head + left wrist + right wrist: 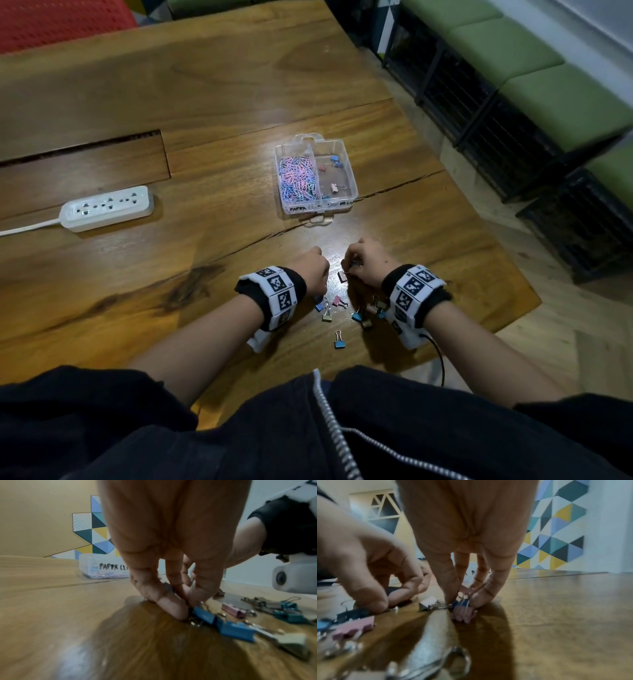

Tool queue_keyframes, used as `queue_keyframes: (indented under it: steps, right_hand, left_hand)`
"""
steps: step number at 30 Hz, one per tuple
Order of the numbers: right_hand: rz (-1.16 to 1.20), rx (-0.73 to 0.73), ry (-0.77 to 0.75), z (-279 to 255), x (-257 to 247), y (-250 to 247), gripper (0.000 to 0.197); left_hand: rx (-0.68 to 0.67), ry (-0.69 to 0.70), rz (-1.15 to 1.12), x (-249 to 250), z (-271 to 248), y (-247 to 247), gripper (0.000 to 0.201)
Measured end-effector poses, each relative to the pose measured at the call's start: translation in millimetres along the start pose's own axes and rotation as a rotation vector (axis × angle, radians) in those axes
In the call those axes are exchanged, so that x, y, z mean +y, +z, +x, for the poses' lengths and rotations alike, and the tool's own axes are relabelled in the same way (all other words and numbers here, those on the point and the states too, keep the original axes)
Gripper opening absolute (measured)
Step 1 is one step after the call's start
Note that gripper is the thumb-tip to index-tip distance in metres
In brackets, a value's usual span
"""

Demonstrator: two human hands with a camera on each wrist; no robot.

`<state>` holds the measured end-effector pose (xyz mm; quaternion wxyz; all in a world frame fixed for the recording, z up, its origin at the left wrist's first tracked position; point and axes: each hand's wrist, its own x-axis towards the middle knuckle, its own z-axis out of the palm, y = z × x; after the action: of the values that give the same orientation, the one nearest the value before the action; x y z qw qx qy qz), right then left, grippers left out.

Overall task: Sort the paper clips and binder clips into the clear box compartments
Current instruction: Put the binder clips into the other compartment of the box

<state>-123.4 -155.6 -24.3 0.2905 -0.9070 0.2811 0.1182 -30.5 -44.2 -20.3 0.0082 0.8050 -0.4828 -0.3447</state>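
Observation:
The clear box point(317, 208) stands mid-table. Pastel paper clips point(296, 178) fill its left compartment, and a few binder clips point(337, 186) lie in the right one. Several loose binder clips point(339, 340) are scattered on the wood close to me. My left hand point(317, 269) is down among them, and in the left wrist view its fingertips point(173, 608) pinch a blue binder clip point(204, 615). Just to the right, my right hand point(356, 265) pinches a small bunch of pink and blue binder clips point(462, 610) against the table. A pale clip point(428, 603) lies beside them.
A white power strip point(106, 208) with its cord lies at the left. A cable slot point(82, 150) cuts into the wooden table behind it. The table's right edge point(513, 267) drops to the floor, with green benches point(548, 68) beyond.

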Motion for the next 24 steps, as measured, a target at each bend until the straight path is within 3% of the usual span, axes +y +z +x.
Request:
queue_keyframes:
  steps: [6, 11, 17, 19, 24]
  right_hand:
    - [0.304, 0.013, 0.151, -4, 6, -11, 0.010]
    - [0.530, -0.004, 0.172, 6, -6, -45, 0.011]
    - [0.532, 0.185, 0.066, 47, -37, -85, 0.021]
    - [0.513, 0.223, 0.047, 56, -39, -88, 0.024]
    - [0.458, 0.232, 0.024, 37, -26, -72, 0.028]
  left_hand:
    - [0.046, 0.110, 0.084, 5, -4, 6, 0.035]
    - [-0.005, 0.047, 0.074, 4, -3, 6, 0.016]
    - [-0.034, 0.047, -0.048, -1, -5, 6, 0.011]
    - [-0.029, 0.026, -0.137, -4, -6, 3, 0.020]
    - [0.138, 0.016, -0.448, -7, -2, -29, 0.028]
